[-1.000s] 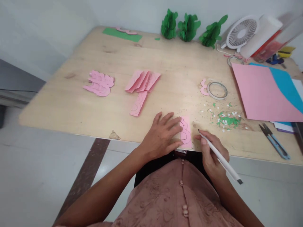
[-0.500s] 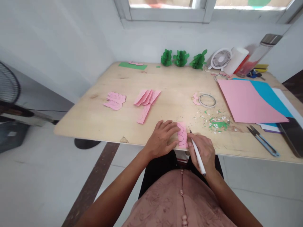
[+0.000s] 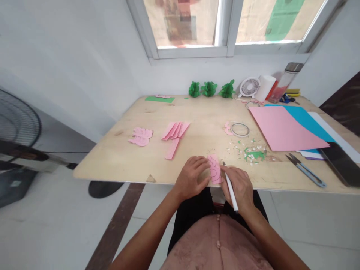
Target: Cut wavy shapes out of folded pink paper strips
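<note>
A small pink paper point(image 3: 215, 170) with a curvy dark outline drawn on it lies at the table's front edge. My left hand point(image 3: 194, 176) rests at its left side, fingers bent and a little apart, the fingertips touching the paper's edge. On the other side, my right hand point(image 3: 239, 187) holds a white pen point(image 3: 231, 193), its dark tip pointing up and away, just right of the paper. Folded pink paper point(image 3: 176, 135) and cut pink shapes point(image 3: 141, 136) lie to the left. A pink cut shape point(image 3: 227, 128) touches a tape roll point(image 3: 240, 129).
Green and white scraps point(image 3: 255, 153), blue snips point(image 3: 306, 171), a dark phone point(image 3: 341, 163) and large pink paper point(image 3: 287, 129) lie on the right. Along the wall stand green paper figures point(image 3: 208, 89), a small white fan point(image 3: 249, 87) and a bottle point(image 3: 285, 82).
The camera view has tilted up, so more of the window shows and the table sits lower. Both hands stay beside the pink paper, with the pen still in my right hand.
</note>
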The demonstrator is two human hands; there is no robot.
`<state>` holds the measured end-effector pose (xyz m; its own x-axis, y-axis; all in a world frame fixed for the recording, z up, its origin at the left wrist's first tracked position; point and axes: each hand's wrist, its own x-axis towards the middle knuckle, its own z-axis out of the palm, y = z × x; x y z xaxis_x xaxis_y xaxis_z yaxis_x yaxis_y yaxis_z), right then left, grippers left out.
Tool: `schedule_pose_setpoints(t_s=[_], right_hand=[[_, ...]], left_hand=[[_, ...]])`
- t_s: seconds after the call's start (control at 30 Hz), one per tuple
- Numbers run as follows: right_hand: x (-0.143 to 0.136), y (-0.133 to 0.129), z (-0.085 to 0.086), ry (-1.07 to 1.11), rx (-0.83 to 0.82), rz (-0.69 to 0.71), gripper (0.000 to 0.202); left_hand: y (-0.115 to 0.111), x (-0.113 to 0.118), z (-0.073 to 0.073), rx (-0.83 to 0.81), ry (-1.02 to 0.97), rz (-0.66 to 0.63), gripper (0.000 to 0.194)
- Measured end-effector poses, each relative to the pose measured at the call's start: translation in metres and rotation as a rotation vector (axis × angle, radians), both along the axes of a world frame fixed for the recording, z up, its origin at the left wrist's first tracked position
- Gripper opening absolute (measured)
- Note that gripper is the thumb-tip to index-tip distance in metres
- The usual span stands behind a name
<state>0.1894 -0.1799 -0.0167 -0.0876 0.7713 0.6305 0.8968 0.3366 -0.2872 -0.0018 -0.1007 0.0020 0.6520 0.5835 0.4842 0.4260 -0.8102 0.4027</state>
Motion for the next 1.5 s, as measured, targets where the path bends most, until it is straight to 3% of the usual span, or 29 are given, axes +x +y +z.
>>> schedule_pose_setpoints(t_s=[0.2, 0.37, 0.7, 0.9, 1.0, 1.17, 1.5], right_hand=[[0.001, -0.001, -0.003, -0.009, -0.023, 0.004, 0.035], [0.002, -0.002, -0.004, -0.018, -0.012, 0.009, 0.036], [-0.001, -0.003, -0.003, 0.019, -0.007, -0.017, 0.031], [0.009, 0.002, 0.006, 0.144, -0.059, -0.041, 0.034], [0.025, 0.019, 0.015, 0.124, -0.073, -0.076, 0.035], [0.043, 0.062, 0.025, -0.125, -0.121, -0.092, 0.034], [0.055, 0.146, 0.032, -0.164, -0.230, -0.042, 0.037]], left_hand=[[-0.003, 0.000, 0.001, 0.084, 0.080, -0.108, 0.028], [-0.010, -0.002, -0.004, 0.153, 0.122, -0.116, 0.026], [-0.037, -0.006, -0.022, 0.121, -0.070, -0.031, 0.023], [-0.042, -0.005, -0.015, -0.053, -0.293, 0.109, 0.020], [-0.031, -0.009, -0.003, -0.176, -0.422, 0.262, 0.019], [0.003, -0.013, 0.013, -0.361, -0.562, 0.456, 0.015], [0.041, -0.004, 0.019, -0.727, -0.875, 0.517, 0.024]])
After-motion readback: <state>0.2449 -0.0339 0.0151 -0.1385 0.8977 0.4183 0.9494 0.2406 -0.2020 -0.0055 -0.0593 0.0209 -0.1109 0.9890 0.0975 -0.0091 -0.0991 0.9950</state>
